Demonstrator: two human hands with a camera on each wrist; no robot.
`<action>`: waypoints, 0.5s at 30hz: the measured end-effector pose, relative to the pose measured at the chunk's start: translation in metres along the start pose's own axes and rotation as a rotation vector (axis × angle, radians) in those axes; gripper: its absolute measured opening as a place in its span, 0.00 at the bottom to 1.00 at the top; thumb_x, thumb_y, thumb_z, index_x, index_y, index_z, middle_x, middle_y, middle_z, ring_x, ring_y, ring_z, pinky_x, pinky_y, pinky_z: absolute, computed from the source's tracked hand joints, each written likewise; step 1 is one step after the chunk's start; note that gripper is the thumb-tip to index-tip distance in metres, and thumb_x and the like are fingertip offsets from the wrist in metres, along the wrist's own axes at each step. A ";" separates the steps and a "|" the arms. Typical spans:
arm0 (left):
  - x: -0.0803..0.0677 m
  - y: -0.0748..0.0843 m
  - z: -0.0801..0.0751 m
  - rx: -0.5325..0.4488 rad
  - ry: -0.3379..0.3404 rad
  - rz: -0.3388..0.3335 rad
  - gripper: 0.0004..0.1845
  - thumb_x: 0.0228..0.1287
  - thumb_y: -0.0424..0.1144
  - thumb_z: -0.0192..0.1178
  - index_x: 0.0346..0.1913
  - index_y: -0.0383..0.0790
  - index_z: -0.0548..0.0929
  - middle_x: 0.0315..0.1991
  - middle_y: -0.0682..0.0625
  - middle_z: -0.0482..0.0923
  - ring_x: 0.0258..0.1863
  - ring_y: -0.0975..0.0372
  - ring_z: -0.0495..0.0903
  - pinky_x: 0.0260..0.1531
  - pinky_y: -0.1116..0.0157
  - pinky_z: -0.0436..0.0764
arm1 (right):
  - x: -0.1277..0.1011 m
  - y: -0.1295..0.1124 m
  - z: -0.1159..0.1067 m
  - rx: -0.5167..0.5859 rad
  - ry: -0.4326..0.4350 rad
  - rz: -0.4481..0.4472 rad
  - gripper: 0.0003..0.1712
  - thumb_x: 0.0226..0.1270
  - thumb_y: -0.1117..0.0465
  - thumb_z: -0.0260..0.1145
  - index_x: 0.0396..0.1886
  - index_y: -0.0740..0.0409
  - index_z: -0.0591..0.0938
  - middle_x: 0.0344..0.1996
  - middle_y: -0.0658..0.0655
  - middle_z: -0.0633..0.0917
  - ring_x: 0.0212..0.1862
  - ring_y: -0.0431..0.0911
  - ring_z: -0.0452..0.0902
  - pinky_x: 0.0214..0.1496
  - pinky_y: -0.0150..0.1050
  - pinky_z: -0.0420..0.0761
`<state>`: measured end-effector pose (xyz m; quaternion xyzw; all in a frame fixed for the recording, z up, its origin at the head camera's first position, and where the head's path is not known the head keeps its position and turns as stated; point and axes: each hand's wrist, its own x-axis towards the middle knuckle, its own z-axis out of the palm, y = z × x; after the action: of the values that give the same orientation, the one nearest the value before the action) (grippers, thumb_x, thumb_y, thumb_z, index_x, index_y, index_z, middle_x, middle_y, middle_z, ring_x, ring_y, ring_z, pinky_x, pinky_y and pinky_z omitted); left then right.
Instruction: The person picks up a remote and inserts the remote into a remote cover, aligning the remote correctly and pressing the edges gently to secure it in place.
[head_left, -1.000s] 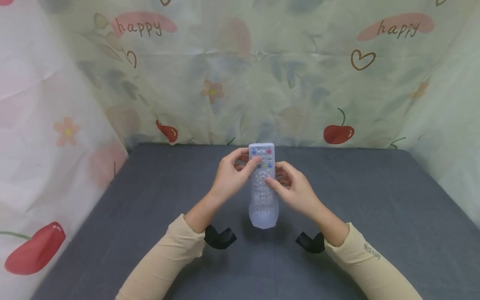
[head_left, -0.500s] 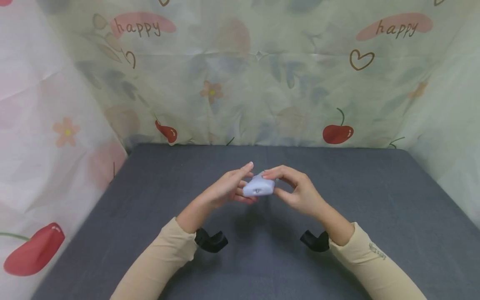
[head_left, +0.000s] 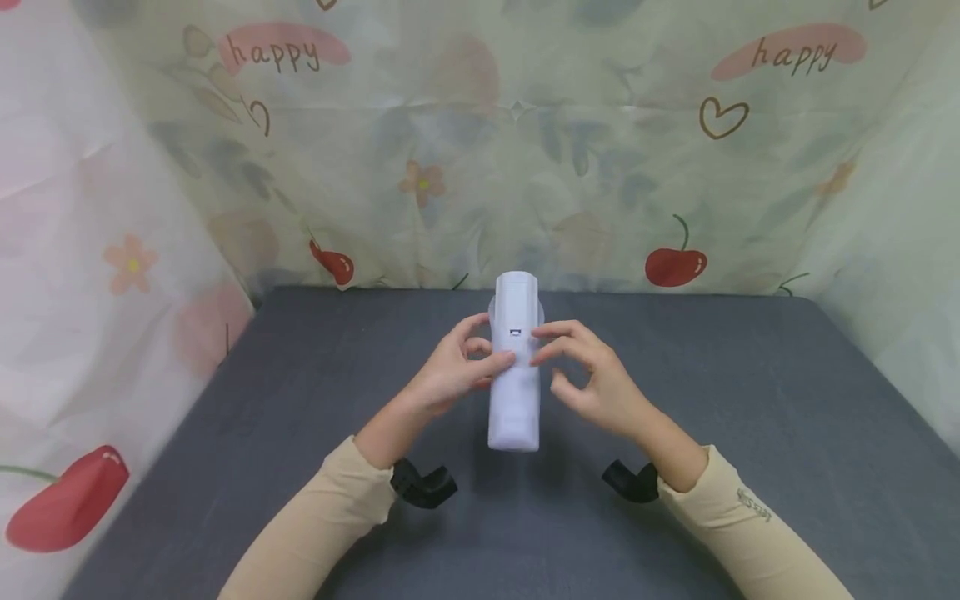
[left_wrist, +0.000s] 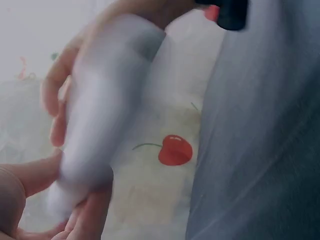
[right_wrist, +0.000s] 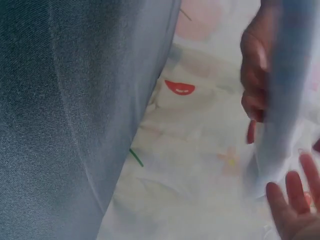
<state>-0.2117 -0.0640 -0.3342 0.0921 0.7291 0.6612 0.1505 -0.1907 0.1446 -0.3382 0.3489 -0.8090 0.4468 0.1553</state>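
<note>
A pale remote control [head_left: 514,392] is held up above the dark table, its back with a small latch facing the head camera and its button side hidden. My left hand [head_left: 459,371] grips it from the left, thumb across the back and fingers behind. On the other side my right hand [head_left: 592,375] has its fingers apart, fingertips right at the remote's right edge and thumb away from it. In the left wrist view the remote [left_wrist: 107,100] is blurred between both hands. The right wrist view shows the spread fingers of the right hand [right_wrist: 297,212] near the remote's lower end.
Under the hands lies a dark grey tabletop [head_left: 300,400]. A printed curtain [head_left: 480,150] with cherries and the word "happy" stands behind it and along both sides. Black wrist mounts [head_left: 423,485] stick out below both cuffs.
The remote has been turned over end for end, from buttons facing the head camera, through end-on, to its back. The right hand has loosened its hold; the left now grips the remote.
</note>
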 end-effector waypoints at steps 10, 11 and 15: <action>-0.004 -0.005 0.009 0.040 -0.045 0.089 0.40 0.59 0.31 0.62 0.69 0.47 0.50 0.43 0.41 0.75 0.35 0.57 0.85 0.37 0.63 0.80 | 0.008 0.006 0.003 0.211 0.043 0.415 0.29 0.64 0.65 0.62 0.60 0.65 0.60 0.46 0.69 0.78 0.36 0.48 0.84 0.37 0.38 0.84; -0.004 -0.005 0.010 0.044 -0.049 0.093 0.40 0.59 0.31 0.62 0.69 0.47 0.50 0.44 0.40 0.75 0.36 0.56 0.85 0.38 0.63 0.81 | 0.008 0.006 0.004 0.211 0.046 0.424 0.30 0.64 0.65 0.63 0.60 0.66 0.60 0.45 0.70 0.79 0.35 0.47 0.84 0.36 0.39 0.84; -0.004 -0.005 0.011 0.060 -0.031 0.090 0.37 0.60 0.33 0.62 0.68 0.47 0.52 0.46 0.38 0.76 0.40 0.53 0.84 0.43 0.59 0.80 | 0.008 0.005 0.005 0.189 0.061 0.414 0.29 0.63 0.65 0.63 0.59 0.67 0.61 0.42 0.70 0.80 0.32 0.43 0.83 0.34 0.40 0.84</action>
<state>-0.2036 -0.0553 -0.3399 0.1395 0.7413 0.6437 0.1292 -0.1991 0.1386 -0.3394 0.1748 -0.8128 0.5532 0.0516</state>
